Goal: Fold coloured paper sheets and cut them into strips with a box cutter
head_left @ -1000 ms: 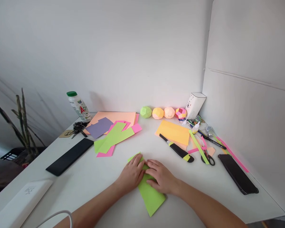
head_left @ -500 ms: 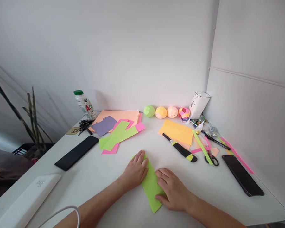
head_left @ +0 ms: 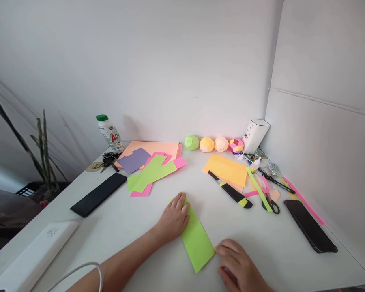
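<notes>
A lime-green sheet of paper point(head_left: 197, 245) lies on the white table in front of me, long and narrow, at a slant. My left hand point(head_left: 174, 215) rests flat over its far end, fingers stretched out and pressing it down. At the near right corner of the sheet is my right hand point(head_left: 239, 263). Its fingers are bent and the fingertips reach the paper's edge, with the thumb apart below them. Nothing shows in the right hand's grasp. My left hand covers part of the sheet's far end.
Coloured paper pieces point(head_left: 153, 172) lie at back left, near a bottle point(head_left: 110, 134). A utility knife point(head_left: 232, 194), scissors point(head_left: 272, 206) and a black phone-like object point(head_left: 310, 227) lie right. Paper balls point(head_left: 207, 144) line the wall. A white power bank point(head_left: 38, 255) sits front left.
My right hand has slid toward me and to the right, off the green paper's face to its near right corner. More of the sheet shows. My left hand has stayed put.
</notes>
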Demonstrator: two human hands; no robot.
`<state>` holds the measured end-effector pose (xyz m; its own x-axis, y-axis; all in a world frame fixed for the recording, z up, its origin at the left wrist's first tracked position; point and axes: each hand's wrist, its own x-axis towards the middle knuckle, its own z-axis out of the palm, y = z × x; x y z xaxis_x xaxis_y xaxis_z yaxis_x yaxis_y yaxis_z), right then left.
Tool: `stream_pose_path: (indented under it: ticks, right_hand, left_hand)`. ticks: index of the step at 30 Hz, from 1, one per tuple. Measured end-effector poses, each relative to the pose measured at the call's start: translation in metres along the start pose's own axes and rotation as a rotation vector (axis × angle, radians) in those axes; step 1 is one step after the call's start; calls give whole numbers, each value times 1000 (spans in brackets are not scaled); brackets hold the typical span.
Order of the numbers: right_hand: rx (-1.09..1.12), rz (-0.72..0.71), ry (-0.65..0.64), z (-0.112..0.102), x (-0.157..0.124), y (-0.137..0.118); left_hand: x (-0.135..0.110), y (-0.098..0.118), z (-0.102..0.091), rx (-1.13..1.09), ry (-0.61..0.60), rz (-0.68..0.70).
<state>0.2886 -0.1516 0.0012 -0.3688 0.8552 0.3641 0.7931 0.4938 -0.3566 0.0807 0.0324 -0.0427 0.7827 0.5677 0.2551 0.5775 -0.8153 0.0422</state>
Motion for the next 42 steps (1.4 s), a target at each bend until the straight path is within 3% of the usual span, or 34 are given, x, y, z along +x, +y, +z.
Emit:
stream_pose_path:
  ticks: [2, 6, 10, 15, 21, 27, 29, 31, 33, 37, 42]
  right_hand:
    - [44, 49, 26, -6, 4, 18]
    - [-332, 126, 191, -15, 28, 72]
    - [-531, 237, 230, -8, 49, 112]
    - [-520, 284, 223, 3, 42, 124]
    - [-457, 374, 240, 0, 38, 131]
    - [-304, 391, 249, -18, 31, 116]
    - [-226, 398, 221, -26, 15, 101]
    - [0, 430, 125, -32, -8, 84]
    - [74, 392, 48, -36, -32, 69]
    - [1, 296, -27, -43, -70, 43]
    - [-82, 259, -93, -54, -85, 29]
  left_hand:
    - [0, -1, 1, -19, 12, -11]
    - [1, -5, 3, -46, 74, -45]
    - [5, -14, 6, -104, 153, -19]
    - [8, -18, 5, -191, 191, 15]
    - [9, -13, -2, -217, 178, 6]
    - [9, -13, -4, -216, 159, 7]
    - [9, -13, -6, -216, 154, 3]
    - [9, -12, -8, -219, 147, -3]
    - [9, -12, -9, -224, 138, -11]
    - [9, -12, -11, -239, 117, -22]
    - [8, -13, -10, -249, 98, -25]
